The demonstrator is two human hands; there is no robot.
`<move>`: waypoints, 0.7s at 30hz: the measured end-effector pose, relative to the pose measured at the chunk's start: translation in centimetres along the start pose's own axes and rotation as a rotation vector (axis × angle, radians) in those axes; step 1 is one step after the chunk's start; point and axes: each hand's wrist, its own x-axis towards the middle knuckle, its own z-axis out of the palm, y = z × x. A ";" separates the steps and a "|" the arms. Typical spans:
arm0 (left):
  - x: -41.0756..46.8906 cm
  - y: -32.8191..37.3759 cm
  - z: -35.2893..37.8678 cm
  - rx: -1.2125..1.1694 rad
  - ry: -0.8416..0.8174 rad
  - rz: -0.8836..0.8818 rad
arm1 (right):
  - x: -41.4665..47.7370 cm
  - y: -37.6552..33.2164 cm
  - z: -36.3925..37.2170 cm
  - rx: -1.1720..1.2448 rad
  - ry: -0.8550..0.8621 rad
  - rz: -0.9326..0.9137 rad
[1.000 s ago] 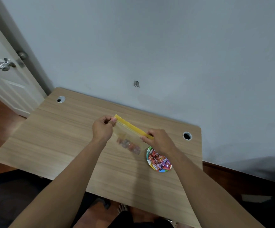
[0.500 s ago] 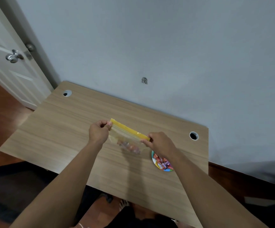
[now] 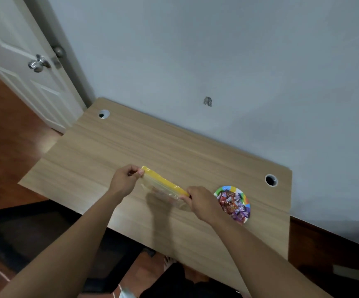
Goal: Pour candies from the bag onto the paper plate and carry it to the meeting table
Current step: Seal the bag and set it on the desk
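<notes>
Standing against a pale wall, the wooden desk carried little besides the work: a cable hole near its far left corner, a second cable hole near its far right corner, and a white door with a metal knob off beyond the left edge. Nothing lay between the hands and the paper plate, which sat near the right edge, just in front of the second hole, heaped with wrapped candies. The clear bag with its yellow zip strip hung stretched above the middle of the desk, the left hand pinched shut on the strip's left end and the right hand pinched shut on its right end, so the bag ran straight from one grip to the other, casting a shadow on the wood below. The right hand was just beside the plate's left rim. Compared with a second earlier, the bag had dropped lower and nearer the front edge, and the plate showed fully uncovered beside the right wrist
</notes>
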 end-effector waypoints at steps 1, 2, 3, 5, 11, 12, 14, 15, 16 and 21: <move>0.0 -0.2 -0.5 0.011 -0.014 -0.005 | -0.1 -0.3 0.7 0.011 -0.013 0.000; 0.1 -0.4 -0.8 0.016 -0.021 -0.010 | -0.1 -0.6 1.4 0.022 -0.020 -0.002; 0.1 -0.6 -1.1 0.016 -0.021 -0.014 | -0.1 -0.8 1.8 0.030 -0.022 -0.005; 0.2 -0.8 -1.5 0.000 -0.009 -0.026 | 0.1 -1.1 2.4 0.050 -0.006 0.007; 1.1 -1.1 -1.0 -0.200 0.028 -0.119 | 1.3 -0.5 2.1 0.204 0.049 0.080; 1.2 -1.0 -0.7 -0.218 0.037 -0.121 | 1.4 -0.1 1.9 0.249 0.068 0.086; 1.2 -0.7 -0.2 -0.245 0.061 -0.115 | 1.3 0.7 1.3 0.324 0.107 0.112; 1.1 -0.6 0.1 -0.246 0.078 -0.108 | 1.1 1.3 1.0 0.349 0.122 0.132; 1.1 -0.4 0.5 -0.239 0.097 -0.098 | 0.9 2.0 0.8 0.371 0.131 0.156; 0.8 0.6 3.6 -0.201 0.070 -0.075 | -1.2 6.9 0.2 0.486 0.145 0.359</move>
